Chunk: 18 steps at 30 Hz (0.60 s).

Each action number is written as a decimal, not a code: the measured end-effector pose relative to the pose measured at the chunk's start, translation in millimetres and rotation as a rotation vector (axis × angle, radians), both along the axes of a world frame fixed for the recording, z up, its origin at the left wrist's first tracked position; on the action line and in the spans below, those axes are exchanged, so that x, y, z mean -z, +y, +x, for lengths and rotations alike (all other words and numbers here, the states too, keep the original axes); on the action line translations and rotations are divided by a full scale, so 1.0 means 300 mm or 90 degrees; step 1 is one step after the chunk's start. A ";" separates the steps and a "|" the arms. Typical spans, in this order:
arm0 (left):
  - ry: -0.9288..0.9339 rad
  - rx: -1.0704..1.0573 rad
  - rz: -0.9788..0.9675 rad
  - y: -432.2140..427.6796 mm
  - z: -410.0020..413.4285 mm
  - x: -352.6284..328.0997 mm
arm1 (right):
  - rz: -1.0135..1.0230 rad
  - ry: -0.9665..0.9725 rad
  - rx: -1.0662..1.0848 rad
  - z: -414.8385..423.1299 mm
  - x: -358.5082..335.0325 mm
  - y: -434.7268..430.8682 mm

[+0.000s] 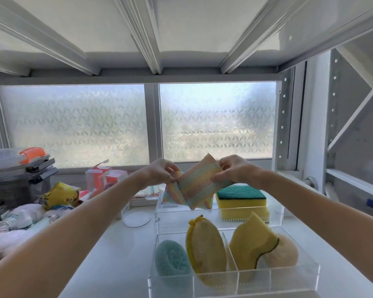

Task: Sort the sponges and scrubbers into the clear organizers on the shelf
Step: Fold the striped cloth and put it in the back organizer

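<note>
Two flat striped mesh sponges hang above the far clear organizer (pixel 276 209). My left hand (pixel 159 172) pinches the left striped sponge (pixel 173 195) at its top corner. My right hand (pixel 233 169) grips the right striped sponge (pixel 199 184) by its upper right edge; the two sponges touch and overlap. A yellow sponge with a green scouring top (pixel 241 200) lies in the far organizer's right side. The near clear organizer (pixel 306 274) holds a teal round scrubber (pixel 172 260), a yellow oval mesh sponge (pixel 205 248), a yellow shaped sponge (pixel 250 244) and a beige round scrubber (pixel 284 252).
On the white shelf (pixel 116 254) to the left lie crumpled plastic packaging (pixel 19 220), a yellow packet (pixel 60 195) and a stack of grey lidded bins (pixel 19 168). A clear round lid (pixel 137 219) rests by the far organizer. Frosted windows (pixel 73 123) close the back; a shelf post (pixel 289 125) stands at right.
</note>
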State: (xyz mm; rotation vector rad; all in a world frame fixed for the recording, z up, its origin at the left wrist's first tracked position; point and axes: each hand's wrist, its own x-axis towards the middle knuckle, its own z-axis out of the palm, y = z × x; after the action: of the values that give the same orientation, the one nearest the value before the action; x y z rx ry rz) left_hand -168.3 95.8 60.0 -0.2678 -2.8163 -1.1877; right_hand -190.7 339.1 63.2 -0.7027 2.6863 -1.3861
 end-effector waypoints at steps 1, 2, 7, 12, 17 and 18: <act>-0.012 -0.006 0.035 -0.005 0.000 0.000 | -0.006 -0.010 0.000 -0.002 0.006 -0.008; -0.029 -0.010 0.070 -0.008 0.001 -0.001 | -0.017 -0.021 0.000 -0.003 0.012 -0.017; -0.080 -0.019 0.214 -0.013 0.018 0.002 | -0.048 -0.039 -0.016 0.008 0.053 -0.077; -0.042 -0.025 0.208 -0.026 0.030 0.018 | 0.093 0.095 -0.003 0.021 0.074 -0.114; -0.093 -0.027 0.222 -0.060 0.067 -0.082 | 0.026 0.116 -0.050 -0.012 0.015 -0.104; -0.120 -0.024 0.213 -0.061 0.078 -0.093 | 0.020 0.072 -0.093 -0.014 0.002 -0.100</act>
State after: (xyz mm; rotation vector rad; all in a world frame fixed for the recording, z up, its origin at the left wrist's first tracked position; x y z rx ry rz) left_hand -145.0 77.6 87.7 -0.0822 -2.6911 -1.7257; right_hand -194.9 309.1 62.8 -0.9805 2.6690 -1.3040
